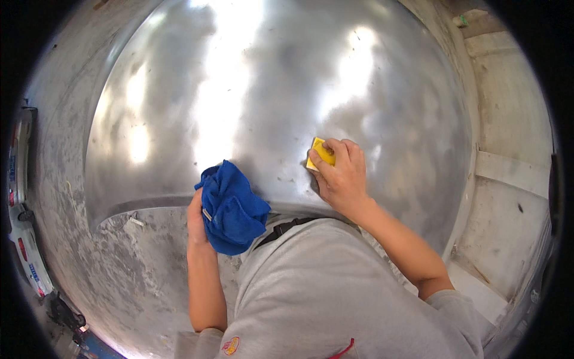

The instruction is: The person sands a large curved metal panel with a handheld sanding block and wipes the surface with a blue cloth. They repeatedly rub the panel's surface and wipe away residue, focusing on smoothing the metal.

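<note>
A large silver-grey car hood [281, 107] spreads out before me, shiny, with smudges and small dark specks on it. My right hand [345, 176] is closed around a yellow sanding block [323, 154] and presses it against the panel, right of the middle near its front edge. At the left, my left hand [195, 218] grips a bunched blue cloth [234, 206], which covers most of its fingers. The cloth is by the hood's near edge; whether it touches the metal I cannot tell.
Below the hood's edge lies a stained grey concrete floor [143, 263]. White panels [508, 143] stand along the right side. White cars [28, 251] are at the far left. My body leans close to the hood's near edge.
</note>
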{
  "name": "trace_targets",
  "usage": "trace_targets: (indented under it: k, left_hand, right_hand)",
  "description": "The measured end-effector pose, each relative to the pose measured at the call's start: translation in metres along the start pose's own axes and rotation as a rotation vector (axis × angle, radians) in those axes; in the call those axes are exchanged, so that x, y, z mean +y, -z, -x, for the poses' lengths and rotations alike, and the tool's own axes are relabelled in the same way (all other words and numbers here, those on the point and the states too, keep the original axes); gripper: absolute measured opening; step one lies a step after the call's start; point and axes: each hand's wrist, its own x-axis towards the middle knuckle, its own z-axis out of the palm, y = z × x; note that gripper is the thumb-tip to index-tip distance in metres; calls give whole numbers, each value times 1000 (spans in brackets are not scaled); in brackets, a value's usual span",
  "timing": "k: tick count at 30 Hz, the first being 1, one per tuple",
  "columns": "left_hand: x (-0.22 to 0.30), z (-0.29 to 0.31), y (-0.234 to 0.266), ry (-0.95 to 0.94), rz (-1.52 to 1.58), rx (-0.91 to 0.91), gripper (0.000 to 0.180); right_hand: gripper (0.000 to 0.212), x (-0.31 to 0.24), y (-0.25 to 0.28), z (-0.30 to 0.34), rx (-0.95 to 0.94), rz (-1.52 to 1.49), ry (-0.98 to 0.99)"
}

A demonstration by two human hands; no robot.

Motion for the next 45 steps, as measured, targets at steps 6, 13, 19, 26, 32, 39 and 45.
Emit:
trace_targets:
  k: [6, 13, 19, 26, 32, 39, 45]
  left_hand:
    - [0, 0, 1, 13, 25, -2, 59]
    - [-1, -1, 1, 15, 48, -16, 58]
    - [2, 5, -13, -22, 55, 90, 44]
    - [3, 8, -17, 1, 31, 124, 39]
    - [6, 5, -13, 0, 18, 85, 37]
    - [3, 5, -10, 12, 62, 73, 40]
    - [2, 0, -6, 3, 51, 85, 42]
  right_hand:
    - [46, 0, 1, 2, -1, -23, 27]
    - [44, -1, 3, -2, -41, -30, 21]
    - [39, -1, 2, -9, 47, -47, 102]
    - [41, -5, 2, -10, 55, -17, 129]
    - [42, 4, 0, -25, 88, -112, 44]
    - [47, 0, 22, 41, -21, -137, -4]
    - [47, -16, 0, 30, 44, -94, -48]
